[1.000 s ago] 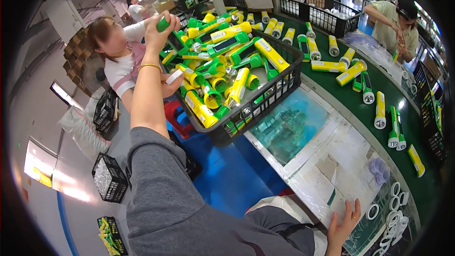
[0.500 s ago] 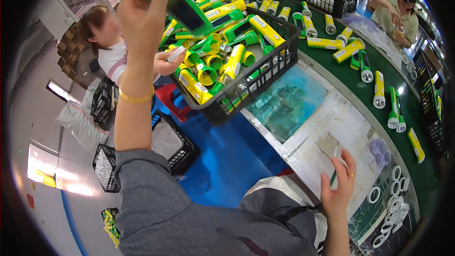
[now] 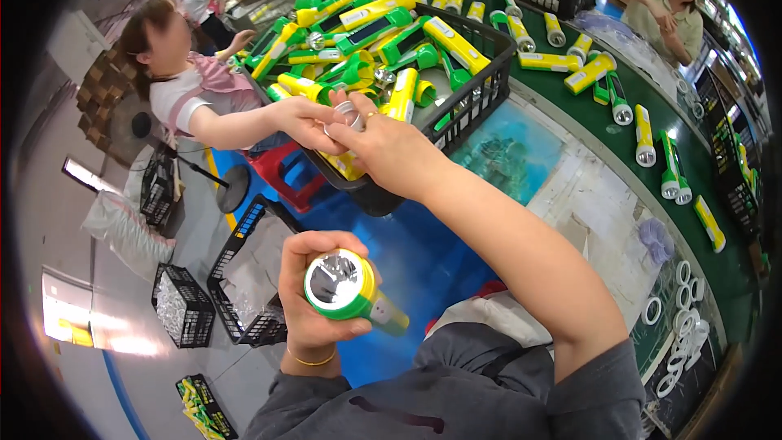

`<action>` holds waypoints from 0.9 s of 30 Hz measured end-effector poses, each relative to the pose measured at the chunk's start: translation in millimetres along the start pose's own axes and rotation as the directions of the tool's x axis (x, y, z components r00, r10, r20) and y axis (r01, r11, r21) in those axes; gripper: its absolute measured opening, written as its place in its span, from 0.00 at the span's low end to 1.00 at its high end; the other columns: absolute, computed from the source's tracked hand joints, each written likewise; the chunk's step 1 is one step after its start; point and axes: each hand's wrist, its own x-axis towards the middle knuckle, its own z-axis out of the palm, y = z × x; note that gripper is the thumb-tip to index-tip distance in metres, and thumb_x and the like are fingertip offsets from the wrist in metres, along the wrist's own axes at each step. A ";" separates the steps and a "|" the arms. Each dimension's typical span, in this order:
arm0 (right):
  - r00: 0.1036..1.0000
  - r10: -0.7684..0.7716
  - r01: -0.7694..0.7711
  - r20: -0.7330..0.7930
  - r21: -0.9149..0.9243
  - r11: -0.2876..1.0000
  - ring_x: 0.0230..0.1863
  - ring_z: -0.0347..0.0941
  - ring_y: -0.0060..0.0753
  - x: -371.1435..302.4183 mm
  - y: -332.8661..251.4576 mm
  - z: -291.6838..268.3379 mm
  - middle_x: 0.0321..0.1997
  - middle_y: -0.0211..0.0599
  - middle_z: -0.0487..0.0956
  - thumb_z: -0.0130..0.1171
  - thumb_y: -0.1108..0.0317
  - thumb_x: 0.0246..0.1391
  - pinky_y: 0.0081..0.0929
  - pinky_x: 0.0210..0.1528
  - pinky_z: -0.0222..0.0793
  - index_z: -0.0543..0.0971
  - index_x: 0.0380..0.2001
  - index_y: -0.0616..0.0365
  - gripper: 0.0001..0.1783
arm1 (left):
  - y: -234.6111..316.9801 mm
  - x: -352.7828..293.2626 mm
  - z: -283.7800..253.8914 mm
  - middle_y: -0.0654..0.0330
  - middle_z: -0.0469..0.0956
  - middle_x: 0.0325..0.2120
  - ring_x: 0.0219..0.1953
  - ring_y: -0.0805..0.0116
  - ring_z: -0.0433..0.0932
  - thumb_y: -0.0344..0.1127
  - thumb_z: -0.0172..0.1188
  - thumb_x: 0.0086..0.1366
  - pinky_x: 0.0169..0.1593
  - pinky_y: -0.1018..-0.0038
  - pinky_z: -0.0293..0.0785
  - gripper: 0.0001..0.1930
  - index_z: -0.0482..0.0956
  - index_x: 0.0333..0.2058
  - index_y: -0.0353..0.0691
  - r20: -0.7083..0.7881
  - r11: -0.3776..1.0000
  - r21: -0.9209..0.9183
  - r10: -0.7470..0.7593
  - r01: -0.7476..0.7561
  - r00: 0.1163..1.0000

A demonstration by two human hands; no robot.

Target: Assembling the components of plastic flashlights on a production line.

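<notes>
My left hand [image 3: 303, 297], closed, holds a yellow-and-green flashlight [image 3: 364, 297] low in front of me. Its round silvery reflector points up at me. Further away, my right hand [image 3: 399, 151] reaches across to a co-worker's hand [image 3: 305, 124] at the near side of a black crate [image 3: 456, 140]. Between those two hands is a white ring [image 3: 352, 116], pinched by my fingers while the co-worker's fingers also touch it. Yellow and green flashlights [image 3: 375, 12] are heaped in the crate, several with open heads.
More flashlights [image 3: 645, 137] lie on the green conveyor [image 3: 599, 143] at right. Several white rings [image 3: 683, 322] sit near the worktable's [image 3: 599, 204] right edge. A red stool [image 3: 297, 183] and black crates [image 3: 183, 305] stand at left. Another person [image 3: 664, 12] is across the conveyor.
My left hand has come down from high above the crate with the flashlight, its reflector now facing me. My right hand has moved from over the worktable to the white ring.
</notes>
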 end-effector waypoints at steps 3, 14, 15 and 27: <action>0.999 0.038 -0.038 0.004 0.044 0.998 0.36 0.77 0.53 -2.3 10.8 7.3 0.55 0.60 0.68 0.54 0.72 0.49 0.38 0.34 0.76 0.72 0.43 0.55 0.15 | -25.6 -5.4 -11.4 0.43 0.71 0.44 0.34 0.63 0.77 0.42 0.80 0.34 0.36 0.74 0.75 0.49 0.61 0.53 0.30 -0.040 0.997 -0.049 -0.069 0.067 0.997; 0.793 0.458 -0.472 -0.402 0.070 0.879 0.33 0.78 0.30 -219.0 -21.1 -147.4 0.55 0.49 0.71 0.67 0.81 0.37 0.24 0.30 0.75 0.80 0.33 0.57 0.16 | -79.5 -18.0 81.6 0.45 0.72 0.39 0.34 0.56 0.78 0.35 0.78 0.38 0.36 0.67 0.79 0.44 0.59 0.52 0.36 0.397 0.973 -0.178 -0.065 0.146 0.915; 0.771 0.502 -0.591 -0.393 -0.148 0.793 0.36 0.79 0.31 -254.2 -32.5 -170.8 0.53 0.49 0.73 0.66 0.81 0.38 0.23 0.31 0.74 0.79 0.35 0.58 0.16 | -86.6 -14.9 92.2 0.45 0.73 0.40 0.35 0.57 0.78 0.33 0.77 0.39 0.37 0.67 0.77 0.42 0.60 0.51 0.36 0.481 0.984 -0.155 0.000 0.085 0.877; 0.092 0.885 -0.994 -0.456 0.006 0.107 0.34 0.76 0.44 -418.7 -42.4 -273.0 0.33 0.47 0.79 0.51 0.67 0.58 0.31 0.38 0.69 0.80 0.34 0.63 0.12 | -131.2 5.1 258.6 0.57 0.72 0.41 0.40 0.70 0.74 0.21 0.70 0.44 0.44 0.75 0.72 0.35 0.62 0.51 0.37 0.721 0.951 -0.016 -0.204 0.310 0.663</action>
